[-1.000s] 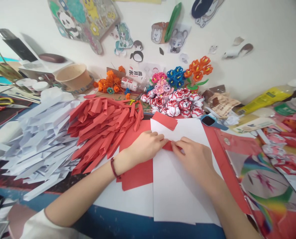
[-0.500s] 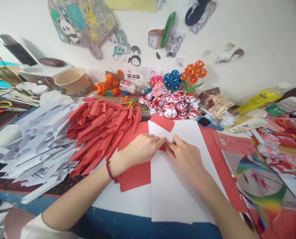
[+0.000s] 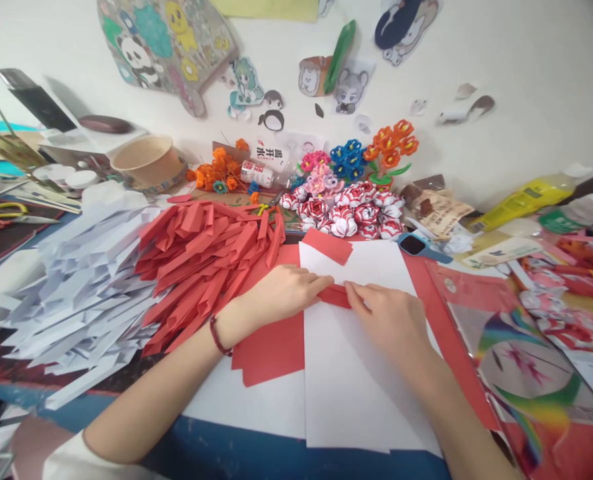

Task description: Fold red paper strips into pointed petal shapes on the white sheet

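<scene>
A narrow folded strip of red paper (image 3: 335, 296) is held over the white paper sheets (image 3: 361, 393). My left hand (image 3: 289, 293) pinches its left end, and my right hand (image 3: 389, 320) has thumb and fingers closed at its right end. Just beyond them lies a flat red paper piece (image 3: 328, 245) on the top of the white sheets. Red paper sheets (image 3: 271, 353) stick out under my left hand. To the left sit a heap of folded red strips (image 3: 201, 260) and a heap of folded white strips (image 3: 86, 287).
Red-and-white paper flowers (image 3: 344, 213) are bunched along the back. A blue smartwatch (image 3: 416, 245) lies right of them. A plastic packet (image 3: 521, 360) covers the right side. Scissors (image 3: 6, 215) and a paper bowl (image 3: 149, 163) stand at the left.
My right hand has slid to the right along the red strip, away from my left hand, so more of the strip shows between them. My left hand has stayed nearly in place.
</scene>
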Demonstrator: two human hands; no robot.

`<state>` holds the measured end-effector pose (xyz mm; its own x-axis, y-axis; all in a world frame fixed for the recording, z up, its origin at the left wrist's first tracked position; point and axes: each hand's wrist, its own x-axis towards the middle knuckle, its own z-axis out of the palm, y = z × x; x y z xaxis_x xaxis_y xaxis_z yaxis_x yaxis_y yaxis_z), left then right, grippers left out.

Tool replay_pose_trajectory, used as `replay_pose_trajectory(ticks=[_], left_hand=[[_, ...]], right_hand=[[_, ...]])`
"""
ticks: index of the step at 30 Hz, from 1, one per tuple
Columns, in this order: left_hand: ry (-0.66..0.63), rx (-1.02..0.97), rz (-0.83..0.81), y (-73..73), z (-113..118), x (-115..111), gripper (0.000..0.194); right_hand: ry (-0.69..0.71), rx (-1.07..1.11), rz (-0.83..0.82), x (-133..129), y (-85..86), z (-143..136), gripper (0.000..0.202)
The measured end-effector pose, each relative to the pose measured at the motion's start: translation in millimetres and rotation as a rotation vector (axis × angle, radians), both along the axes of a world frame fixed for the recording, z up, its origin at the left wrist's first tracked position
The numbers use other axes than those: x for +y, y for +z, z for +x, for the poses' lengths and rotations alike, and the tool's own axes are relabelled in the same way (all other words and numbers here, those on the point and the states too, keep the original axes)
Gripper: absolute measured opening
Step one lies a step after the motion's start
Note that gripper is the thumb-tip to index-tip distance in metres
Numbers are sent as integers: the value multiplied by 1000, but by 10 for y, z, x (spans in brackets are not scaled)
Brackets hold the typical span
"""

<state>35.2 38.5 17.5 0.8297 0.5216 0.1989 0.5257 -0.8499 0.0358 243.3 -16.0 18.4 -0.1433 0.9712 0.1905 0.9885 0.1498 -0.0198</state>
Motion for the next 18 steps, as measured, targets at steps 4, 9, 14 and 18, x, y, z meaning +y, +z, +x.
replay_pose_trajectory(ticks=[4,9,14,18], left_hand=[[-28,29,34,25,-18,7,17],[-121,77,161,-3,-5,3,17],[-124,133,262,-98,48,-12,19],[-52,118,264,-142,61,-23,16]], right_hand=[[5,16,-19,4,17,33,35],[-24,75,88,30,-55,66,33],[-2,76,193,44,-113,57,27],[8,171,178,45,-72,80,22]])
